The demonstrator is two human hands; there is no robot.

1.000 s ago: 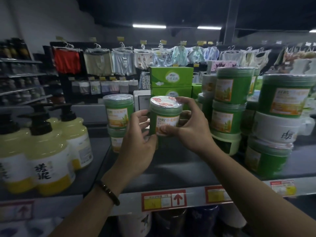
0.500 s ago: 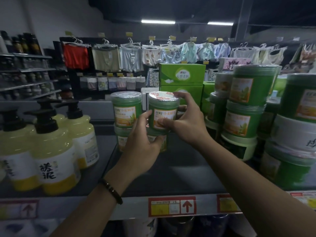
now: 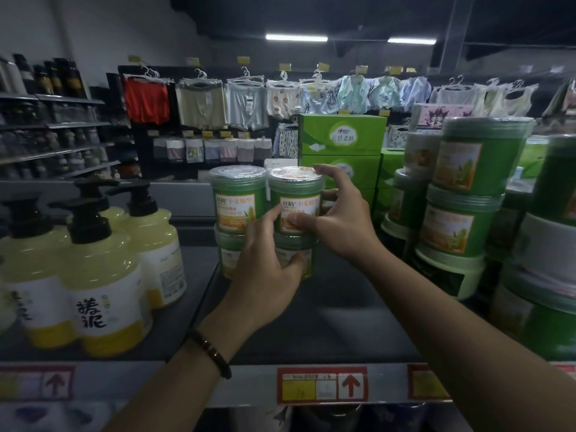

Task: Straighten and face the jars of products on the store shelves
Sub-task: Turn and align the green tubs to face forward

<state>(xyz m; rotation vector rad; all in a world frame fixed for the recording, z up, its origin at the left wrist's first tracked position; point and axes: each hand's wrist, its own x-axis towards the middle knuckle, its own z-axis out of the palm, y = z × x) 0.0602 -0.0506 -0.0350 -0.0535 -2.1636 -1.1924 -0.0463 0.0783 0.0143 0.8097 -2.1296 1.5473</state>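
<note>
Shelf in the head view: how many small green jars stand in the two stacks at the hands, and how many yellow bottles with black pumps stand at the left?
small green jars: 4
yellow pump bottles: 4
Total: 8

- Jar [image 3: 296,194]: a second ago held apart from the stacked pair [image 3: 237,213] on its left, with a clear gap. It now sits on top of the lower jar [image 3: 308,263], just beside that pair, and the gap is almost closed.
- Left hand [image 3: 265,275]: has slid down from the jar's left side. The thumb now presses the lower jar's front and the index fingertip touches the upper label's edge.
- Right hand [image 3: 343,226]: has travelled with the jar toward the stacked pair.
</note>
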